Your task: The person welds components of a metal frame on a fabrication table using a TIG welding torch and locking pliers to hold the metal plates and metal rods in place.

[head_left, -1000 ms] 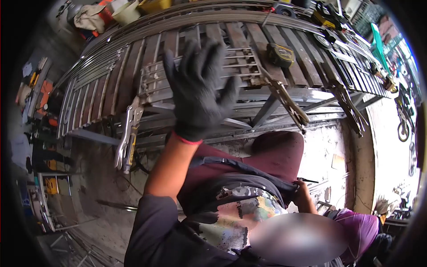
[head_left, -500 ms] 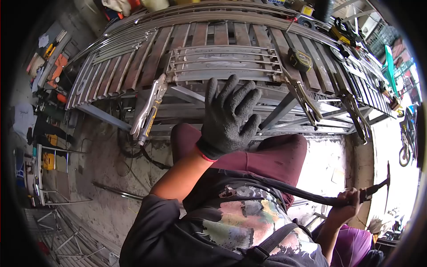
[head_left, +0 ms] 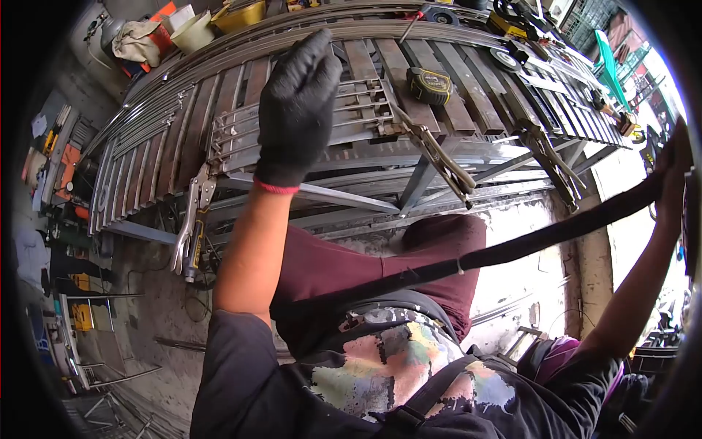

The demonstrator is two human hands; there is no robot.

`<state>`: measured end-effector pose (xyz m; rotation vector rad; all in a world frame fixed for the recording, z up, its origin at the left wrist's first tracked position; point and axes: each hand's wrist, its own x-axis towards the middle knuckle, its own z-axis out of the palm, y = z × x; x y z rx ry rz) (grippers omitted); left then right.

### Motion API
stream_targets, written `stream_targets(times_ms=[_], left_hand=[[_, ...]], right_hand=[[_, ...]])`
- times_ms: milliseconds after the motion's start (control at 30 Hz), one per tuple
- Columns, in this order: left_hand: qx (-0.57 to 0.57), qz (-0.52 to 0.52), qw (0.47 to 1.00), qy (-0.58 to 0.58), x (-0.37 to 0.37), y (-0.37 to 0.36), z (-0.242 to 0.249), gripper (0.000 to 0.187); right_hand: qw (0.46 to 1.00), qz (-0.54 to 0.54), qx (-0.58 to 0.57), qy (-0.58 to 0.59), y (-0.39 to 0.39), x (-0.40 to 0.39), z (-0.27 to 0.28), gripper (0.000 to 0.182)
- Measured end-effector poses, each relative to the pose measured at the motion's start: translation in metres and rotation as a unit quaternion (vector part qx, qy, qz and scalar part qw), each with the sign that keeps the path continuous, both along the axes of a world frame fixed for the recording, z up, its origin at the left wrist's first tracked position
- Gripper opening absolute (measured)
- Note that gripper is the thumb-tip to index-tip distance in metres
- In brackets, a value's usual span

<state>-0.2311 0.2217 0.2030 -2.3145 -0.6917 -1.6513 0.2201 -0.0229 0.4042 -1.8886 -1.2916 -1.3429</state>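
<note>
My left hand, in a black glove with a red cuff, is raised over the front of the workbench. Its back faces me, and the fingers point up and away, close together; no object shows in it. Behind it, thin metal rods form a small frame, partly covered by the hand. Locking pliers and another pair of locking pliers grip the frame's two ends. My bare right hand, at the dim right edge, is closed around a welding torch with a thick black sleeved cable; the torch head is hidden.
A tape measure lies on the bench slats. More locking pliers hang from the front edge at right. Loose rods lie at left. Yellow containers stand at the back. The cable crosses above my lap.
My left hand has moved up and left and turned from palm to back. My right hand has risen towards the right edge, lifting the torch and cable. My view has shifted right.
</note>
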Motion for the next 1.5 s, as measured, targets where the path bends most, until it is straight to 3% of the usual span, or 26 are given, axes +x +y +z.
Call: stream_targets(times_ms=[100, 233, 300, 333, 367, 400, 433, 467, 533, 567, 600, 633, 767, 900, 1033, 1133, 1233, 1300, 1367, 1400, 1467, 1500], left_hand=[[0.052, 0.047, 0.993, 0.092, 0.001, 0.044, 0.003, 0.03], [0.078, 0.032, 0.982, 0.171, 0.008, 0.09, 0.021, 0.039], [0.084, 0.05, 0.974, 0.202, 0.004, 0.104, 0.02, 0.039], [-0.025, -0.016, 0.99, 0.139, 0.003, 0.104, 0.013, 0.036], [-0.133, -0.078, 0.985, 0.073, 0.006, 0.102, 0.003, 0.034], [-0.296, -0.146, 0.944, -0.016, 0.007, 0.092, 0.002, 0.033], [-0.43, -0.198, 0.869, -0.14, 0.009, 0.081, 0.002, 0.036], [-0.337, -0.11, 0.933, -0.055, 0.004, 0.066, 0.003, 0.031], [-0.25, 0.0, 0.963, 0.096, -0.013, 0.04, 0.008, 0.031], [-0.176, 0.061, 0.968, 0.167, -0.021, 0.029, 0.009, 0.033], [-0.058, 0.129, 0.959, 0.245, -0.028, 0.022, 0.007, 0.036], [-0.125, 0.148, 0.953, 0.234, -0.031, 0.011, 0.004, 0.055], [-0.129, 0.245, 0.938, 0.209, -0.044, -0.006, -0.033, 0.09], [-0.218, 0.259, 0.918, 0.208, -0.054, -0.011, -0.015, 0.098], [-0.201, 0.303, 0.914, 0.179, -0.057, 0.001, -0.042, 0.101], [-0.203, 0.29, 0.921, 0.16, -0.056, 0.007, -0.052, 0.103], [-0.232, 0.302, 0.91, 0.167, -0.054, 0.008, -0.059, 0.106], [-0.262, 0.3, 0.9, 0.177, -0.056, 0.004, -0.046, 0.105], [-0.254, 0.301, 0.904, 0.168, -0.054, 0.01, -0.052, 0.103], [-0.248, 0.303, 0.906, 0.163, -0.054, 0.014, -0.054, 0.102], [-0.351, 0.289, 0.864, 0.218, -0.06, 0.012, -0.024, 0.099], [-0.274, 0.322, 0.887, 0.185, -0.062, 0.015, -0.031, 0.098]], right_hand=[[0.99, 0.049, -0.091, 0.101, 0.077, -0.006, -0.011, 0.043], [0.92, 0.331, -0.101, 0.185, 0.132, -0.081, -0.044, 0.062], [0.894, 0.373, -0.158, 0.191, 0.154, -0.094, -0.055, 0.075], [0.879, 0.392, -0.187, 0.197, 0.163, -0.106, -0.057, 0.082], [0.907, 0.342, -0.183, 0.164, 0.156, -0.127, -0.058, 0.083], [0.9, 0.359, -0.192, 0.156, 0.17, -0.111, -0.065, 0.077], [0.892, 0.377, -0.201, 0.149, 0.183, -0.096, -0.072, 0.071], [0.884, 0.394, -0.21, 0.142, 0.196, -0.081, -0.079, 0.065], [0.872, 0.434, -0.181, 0.136, 0.202, -0.087, -0.088, 0.067], [0.898, 0.354, -0.209, 0.155, 0.189, -0.101, -0.079, 0.067], [0.902, 0.341, -0.213, 0.159, 0.186, -0.1, -0.078, 0.063], [0.905, 0.328, -0.216, 0.163, 0.184, -0.1, -0.077, 0.059], [0.914, 0.287, -0.227, 0.175, 0.155, -0.112, -0.056, 0.056], [0.873, 0.38, -0.233, 0.197, 0.127, -0.108, -0.037, 0.051], [0.895, 0.278, -0.277, 0.213, 0.09, -0.178, 0.01, 0.041], [0.89, 0.192, -0.323, 0.257, 0.08, -0.209, 0.035, 0.055], [0.893, 0.148, -0.298, 0.302, 0.097, -0.192, 0.024, 0.056], [0.904, 0.224, -0.271, 0.242, 0.113, -0.221, 0.002, 0.057], [0.854, 0.393, -0.269, 0.209, 0.14, -0.289, -0.027, 0.058], [0.828, 0.434, -0.283, 0.213, 0.152, -0.304, -0.036, 0.059], [0.783, 0.48, -0.31, 0.247, 0.171, -0.329, -0.058, 0.063], [0.766, 0.49, -0.321, 0.264, 0.18, -0.341, -0.07, 0.065]])
